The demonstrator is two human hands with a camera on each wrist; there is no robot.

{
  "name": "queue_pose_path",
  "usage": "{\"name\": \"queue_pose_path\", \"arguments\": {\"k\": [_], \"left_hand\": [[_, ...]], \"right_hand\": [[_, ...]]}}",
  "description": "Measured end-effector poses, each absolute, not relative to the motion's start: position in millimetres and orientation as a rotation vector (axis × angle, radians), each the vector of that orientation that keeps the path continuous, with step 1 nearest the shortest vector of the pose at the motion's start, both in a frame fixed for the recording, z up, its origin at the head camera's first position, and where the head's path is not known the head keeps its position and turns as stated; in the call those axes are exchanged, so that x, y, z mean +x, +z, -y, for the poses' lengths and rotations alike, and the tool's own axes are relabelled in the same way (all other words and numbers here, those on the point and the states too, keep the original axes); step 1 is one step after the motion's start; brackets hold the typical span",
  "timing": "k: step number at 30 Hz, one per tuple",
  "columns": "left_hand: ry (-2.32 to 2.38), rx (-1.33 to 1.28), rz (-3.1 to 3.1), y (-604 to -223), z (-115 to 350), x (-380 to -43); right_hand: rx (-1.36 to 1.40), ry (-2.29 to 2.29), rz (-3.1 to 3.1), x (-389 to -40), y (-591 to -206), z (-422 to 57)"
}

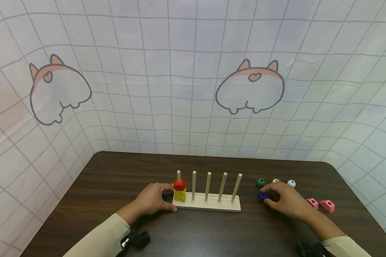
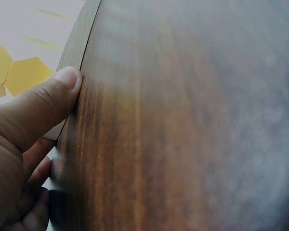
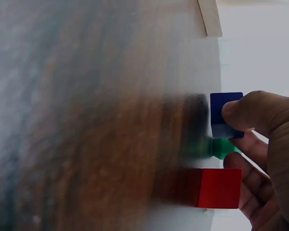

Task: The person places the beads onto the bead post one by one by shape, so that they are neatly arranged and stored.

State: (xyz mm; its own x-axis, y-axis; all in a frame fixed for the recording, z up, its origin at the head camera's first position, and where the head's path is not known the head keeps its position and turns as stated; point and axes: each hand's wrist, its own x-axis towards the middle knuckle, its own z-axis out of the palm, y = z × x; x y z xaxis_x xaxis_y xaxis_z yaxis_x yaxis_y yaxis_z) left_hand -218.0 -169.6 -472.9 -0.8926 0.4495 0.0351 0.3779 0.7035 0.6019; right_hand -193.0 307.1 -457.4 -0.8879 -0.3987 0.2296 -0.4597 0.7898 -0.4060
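Note:
A wooden peg stand (image 1: 209, 203) with several upright pegs sits mid-table. On its leftmost peg a red block (image 1: 179, 185) rests above yellow pieces (image 1: 180, 195). My left hand (image 1: 151, 198) grips the stand's left end, thumb along the front edge; in the left wrist view the thumb (image 2: 48, 98) presses that edge beside yellow hexagonal faces (image 2: 29, 76). On the right, my right hand (image 1: 286, 200) pinches a blue block (image 1: 262, 196) between thumb and fingers. The right wrist view shows the thumb over the blue block (image 3: 221, 115), with a red block (image 3: 220, 187) near the other fingers.
Behind the right hand are a green bead (image 1: 260, 182) and two white beads (image 1: 275, 181), one partly hidden. Two pink blocks (image 1: 327, 206) lie to its right. A white grid-patterned curtain (image 1: 193, 89) hangs behind the dark wooden table (image 1: 193, 232).

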Motion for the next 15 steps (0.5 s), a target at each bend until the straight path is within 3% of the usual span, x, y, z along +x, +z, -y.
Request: {"name": "queue_pose_path", "arguments": {"k": [15], "left_hand": [[0.952, 0.677, -2.794, -472, 169, -217]], "right_hand": [[0.687, 0.819, 2.756, -195, -431, -290]]}}
